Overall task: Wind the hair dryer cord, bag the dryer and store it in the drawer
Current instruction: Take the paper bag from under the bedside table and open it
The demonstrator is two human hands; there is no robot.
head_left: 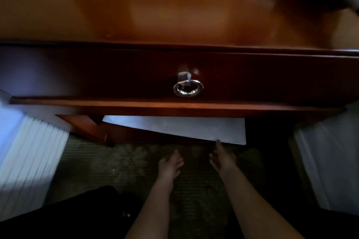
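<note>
The dark red wooden drawer fills the middle of the head view, shut flush under the tabletop, with a silver ring pull at its centre. Below it, both my arms reach down toward the floor. My left hand hangs with loose, slightly parted fingers and holds nothing. My right hand is open too, its fingertip touching the lower edge of a white sheet lying on the shelf under the drawer. No hair dryer, cord or bag is in view.
The glossy tabletop spreads above the drawer, blurred. White bedding hangs at the left and at the right. Dark carpet covers the floor. A table leg stands left of the sheet.
</note>
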